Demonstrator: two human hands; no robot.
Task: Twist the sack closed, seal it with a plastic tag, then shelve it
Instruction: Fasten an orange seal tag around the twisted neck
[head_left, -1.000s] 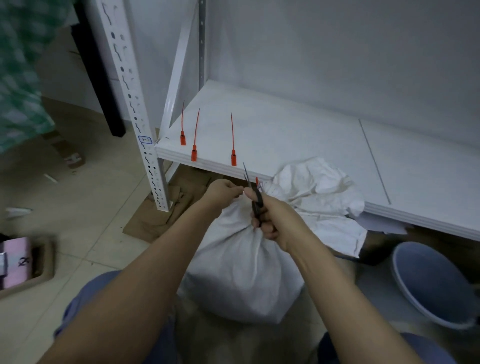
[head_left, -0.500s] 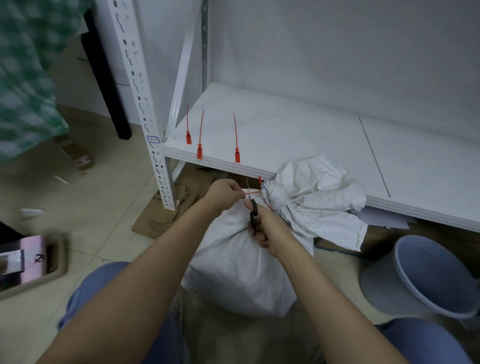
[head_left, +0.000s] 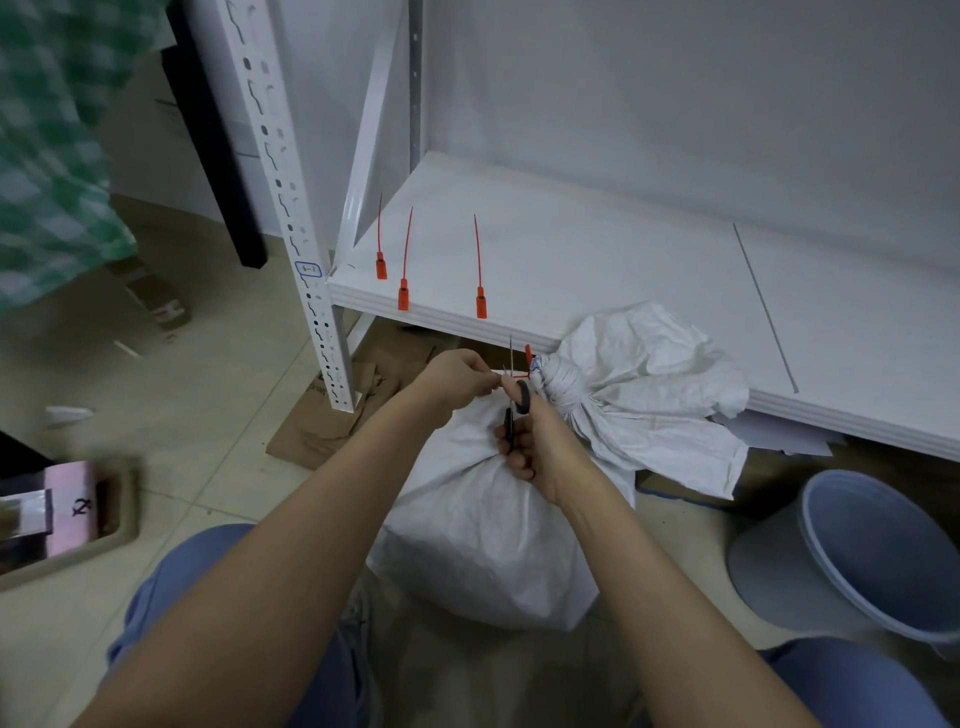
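A white woven sack stands on the floor in front of the shelf. Its neck is twisted tight, and the loose top spreads onto the shelf edge. A red plastic tag circles the neck, its thin tail running left. My left hand pinches that tail. My right hand grips black-handled scissors, blades pointing up beside the tail. Three spare red tags lie along the shelf's front edge.
A white perforated shelf upright stands left of the sack. Flattened cardboard lies under the shelf. A blue-grey bucket sits at the right on the floor. A tray with a pink box is at far left.
The sack's twisted neck has come clear of my right hand and now shows to its right. My right hand has dropped slightly with the scissors, and my left still pulls the tag's tail.
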